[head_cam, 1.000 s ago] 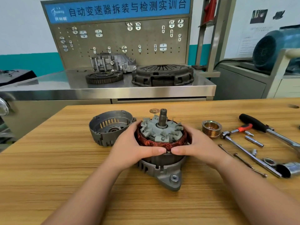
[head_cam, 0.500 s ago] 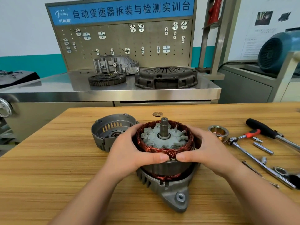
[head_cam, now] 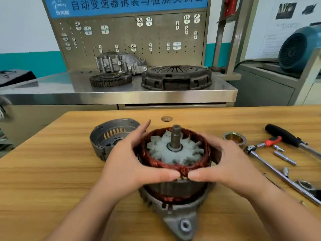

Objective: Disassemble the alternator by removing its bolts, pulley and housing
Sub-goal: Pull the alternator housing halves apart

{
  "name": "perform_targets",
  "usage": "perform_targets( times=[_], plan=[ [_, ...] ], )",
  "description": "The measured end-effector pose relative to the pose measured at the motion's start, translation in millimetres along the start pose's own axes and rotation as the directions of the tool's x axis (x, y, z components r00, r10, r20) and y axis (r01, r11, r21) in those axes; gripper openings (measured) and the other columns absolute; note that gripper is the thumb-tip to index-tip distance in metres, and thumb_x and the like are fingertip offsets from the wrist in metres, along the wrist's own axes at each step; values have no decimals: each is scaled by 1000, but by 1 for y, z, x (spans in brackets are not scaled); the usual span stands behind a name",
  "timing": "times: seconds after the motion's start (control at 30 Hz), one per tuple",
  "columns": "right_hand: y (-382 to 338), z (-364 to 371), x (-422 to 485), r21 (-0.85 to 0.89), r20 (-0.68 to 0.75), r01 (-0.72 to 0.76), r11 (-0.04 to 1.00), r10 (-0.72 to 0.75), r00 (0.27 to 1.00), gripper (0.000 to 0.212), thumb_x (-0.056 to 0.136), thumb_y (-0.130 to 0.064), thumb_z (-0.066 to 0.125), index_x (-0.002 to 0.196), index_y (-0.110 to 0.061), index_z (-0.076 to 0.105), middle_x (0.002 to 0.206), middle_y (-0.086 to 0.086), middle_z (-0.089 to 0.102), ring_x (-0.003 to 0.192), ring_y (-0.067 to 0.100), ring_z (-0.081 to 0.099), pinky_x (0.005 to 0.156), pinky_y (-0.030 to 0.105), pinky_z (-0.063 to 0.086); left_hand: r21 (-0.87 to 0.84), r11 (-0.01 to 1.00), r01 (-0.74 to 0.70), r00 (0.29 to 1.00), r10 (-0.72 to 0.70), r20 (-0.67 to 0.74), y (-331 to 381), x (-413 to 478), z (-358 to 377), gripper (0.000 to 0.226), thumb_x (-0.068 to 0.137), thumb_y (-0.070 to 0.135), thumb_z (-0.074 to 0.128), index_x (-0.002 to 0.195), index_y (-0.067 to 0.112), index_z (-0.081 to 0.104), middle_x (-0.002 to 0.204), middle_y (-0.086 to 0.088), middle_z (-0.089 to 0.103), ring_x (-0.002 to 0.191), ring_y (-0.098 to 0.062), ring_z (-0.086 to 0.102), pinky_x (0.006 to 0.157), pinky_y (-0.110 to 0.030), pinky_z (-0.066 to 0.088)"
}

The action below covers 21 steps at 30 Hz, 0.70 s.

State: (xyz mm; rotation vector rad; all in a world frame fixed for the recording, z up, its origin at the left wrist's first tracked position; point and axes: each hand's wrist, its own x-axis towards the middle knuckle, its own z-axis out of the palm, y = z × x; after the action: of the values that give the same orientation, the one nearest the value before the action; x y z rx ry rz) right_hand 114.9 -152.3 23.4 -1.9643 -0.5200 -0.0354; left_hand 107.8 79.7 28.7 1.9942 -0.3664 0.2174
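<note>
- At the middle of the pale wooden table (head_cam: 52, 180) we see the copper-wound stator ring (head_cam: 173, 186) with its grey steel band; it sits over the grey cast-metal lower housing (head_cam: 178, 218); copper shows under the band, and we cannot tell whether the ring rests on the housing rim or hangs just above it.
- The grip is both hands holding the ring between them; the left hand (head_cam: 125, 164) is on its left flank, the right hand (head_cam: 231, 166) on its right; both thumbs lie along the near edge, tips almost meeting.
- Inside the ring stands the pale grey finned rotor (head_cam: 173, 153), its steel shaft (head_cam: 176, 136) upright; the fins are blurred.
- The fingertips behind the ring are mostly hidden; one left finger points straight up.
- The left hand covers part of the round grey housing cover (head_cam: 107, 136), which lies open side up behind it.
- Just beyond the right hand sits the brass-lined metal pulley (head_cam: 234, 138); further right lies the black-handled wrench (head_cam: 284, 134), cut off by the frame edge; the small steel bolts (head_cam: 284, 158) are hard to make out.
</note>
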Motion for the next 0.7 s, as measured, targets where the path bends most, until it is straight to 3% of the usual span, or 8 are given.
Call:
perform_targets(
  times=[0.1,0.2,0.27,0.37,0.4,0.5,0.57,0.7],
  plan=[
    [-4,-3,1,13,-28,-5,1000,5,1000,104,33,-64,86,129,-35,57,125,-16,64,118,6,59,100,40,49,-38,997,-66,998,65,-26,6,5,-2,129,15,69,86,136,54,42,120,39,58,111,16,54,86,-3,45],
    [-3,-1,1,42,-28,8,999,-7,1000,100,36,-56,88,129,-31,58,124,-13,65,117,9,60,99,42,49,-69,996,-58,998,56,-32,7,1,2,128,17,61,88,137,48,45,123,26,62,113,9,57,97,-24,49],
    [-5,-4,1,50,-39,3,999,-1,999,104,34,-61,88,130,-32,59,128,-11,63,120,11,59,100,43,48,-95,993,-75,997,72,-28,9,1,0,127,15,65,87,134,47,48,122,26,63,113,7,58,97,-24,50],
    [-15,-9,4,82,-44,115,990,-111,993,75,44,-53,85,116,-45,64,113,-17,70,107,5,65,87,27,54,-128,986,-105,993,97,-63,19,5,-3,121,18,60,89,132,45,51,118,26,65,110,4,61,94,-27,52],
    [-21,-12,7,104,-45,137,985,-133,990,70,47,-50,84,114,-46,65,112,-16,71,106,6,66,86,28,54,-135,984,-117,992,109,-67,24,8,-6,120,20,56,89,133,44,51,118,25,66,110,4,62,94,-29,52],
    [-39,-14,20,187,-47,195,963,-190,981,67,54,-43,85,117,-34,67,115,-5,71,109,17,67,89,39,54,-136,977,-163,984,151,-96,40,18,-22,118,22,48,90,133,41,50,113,23,69,105,3,64,84,-20,55],
    [-52,-14,29,219,-44,221,950,-217,975,66,55,-42,85,117,-30,67,114,-3,72,107,19,68,87,38,56,-129,972,-196,975,180,-131,47,20,-37,117,20,53,90,130,42,53,107,26,70,100,5,66,74,-12,53],
    [-76,5,45,227,10,226,947,-234,972,65,53,-43,86,114,-29,69,109,-4,73,103,17,69,84,38,57,-105,972,-212,962,188,-197,49,7,-68,121,19,66,88,132,42,52,110,17,71,103,-4,67,79,-17,54]
  ],
)
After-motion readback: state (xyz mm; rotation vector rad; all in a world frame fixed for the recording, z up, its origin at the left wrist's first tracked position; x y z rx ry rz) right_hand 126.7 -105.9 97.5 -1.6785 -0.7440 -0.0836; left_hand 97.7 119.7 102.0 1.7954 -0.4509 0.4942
